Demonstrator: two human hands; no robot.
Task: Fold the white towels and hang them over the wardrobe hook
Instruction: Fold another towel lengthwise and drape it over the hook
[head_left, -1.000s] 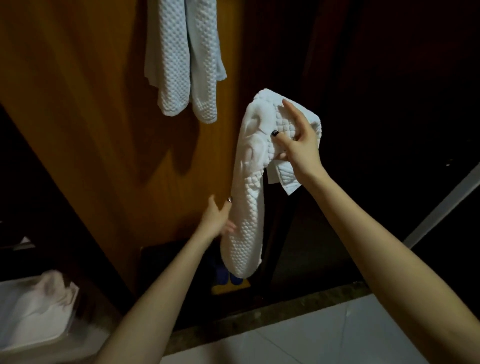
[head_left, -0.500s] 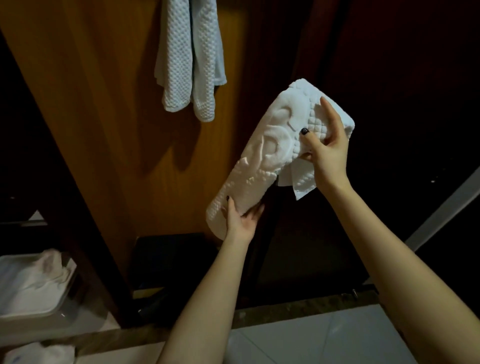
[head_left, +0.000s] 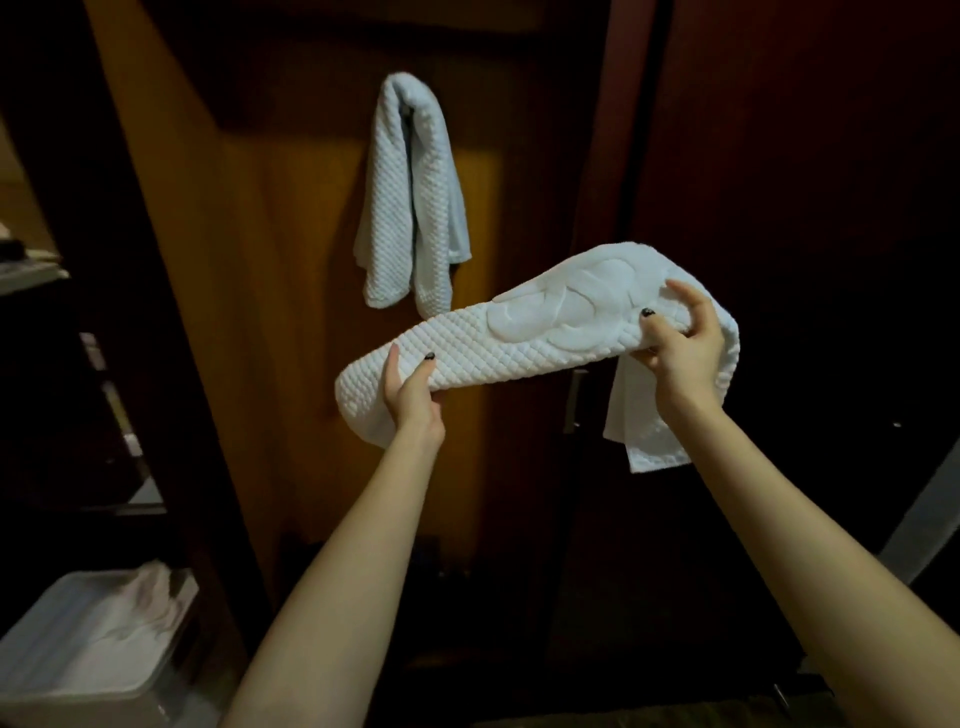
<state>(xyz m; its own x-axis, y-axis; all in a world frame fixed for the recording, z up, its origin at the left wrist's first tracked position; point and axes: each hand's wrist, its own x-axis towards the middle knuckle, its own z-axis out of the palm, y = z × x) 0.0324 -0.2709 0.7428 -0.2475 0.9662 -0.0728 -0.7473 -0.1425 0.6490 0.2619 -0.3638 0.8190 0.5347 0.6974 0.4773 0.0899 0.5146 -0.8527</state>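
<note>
Folded white towel (head_left: 519, 338) held roughly level in mid-air, in front of the wardrobe door (head_left: 260, 270), right end a little higher. Left hand (head_left: 410, 395) grips its left end, thumb over the near face. Right hand (head_left: 680, 345) pinches the right end, where the cloth doubles over; a loose flap hangs below that hand.

One towel (head_left: 410, 208) already draped on the door, above and just left of the held one. Hook itself hidden under it.

Step, as judged: folding done or nearly so, hanging about to follow. Next move calls for lifting the strip to the hook and laying its middle across it, beside or over the hung towel, flap tucked.

Near left: pale tub (head_left: 31, 691) holding more white cloth.
</note>
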